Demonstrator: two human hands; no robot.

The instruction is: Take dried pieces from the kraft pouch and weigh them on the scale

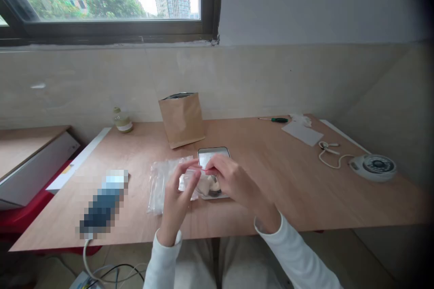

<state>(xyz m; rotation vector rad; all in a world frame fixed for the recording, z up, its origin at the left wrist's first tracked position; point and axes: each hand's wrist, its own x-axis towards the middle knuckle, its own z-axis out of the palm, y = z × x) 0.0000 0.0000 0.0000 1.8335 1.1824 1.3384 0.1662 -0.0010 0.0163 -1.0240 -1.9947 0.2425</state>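
Observation:
Both hands are at the top of a small clear zip bag (203,185), along its thin red seal line. My left hand (179,189) pinches the left end of the seal between thumb and fingers. At the right end my right hand (232,180) is closed, its fingertips on the red line. Pale beige pieces show through the clear plastic, though whether all lie inside the bag I cannot tell. Beneath is a white rectangular tray-like object (213,150) with a dark rim, partly hidden by my hands. Flat clear plastic bags (159,185) lie left of it.
Behind stands an open brown paper pouch (183,119). A phone-like blurred object (103,203) with a cable lies left, and a small bottle (122,121) stands near the wall. Rightward are a green-handled screwdriver (279,120), white paper (301,133) and a white round-faced device (375,167) with a cord.

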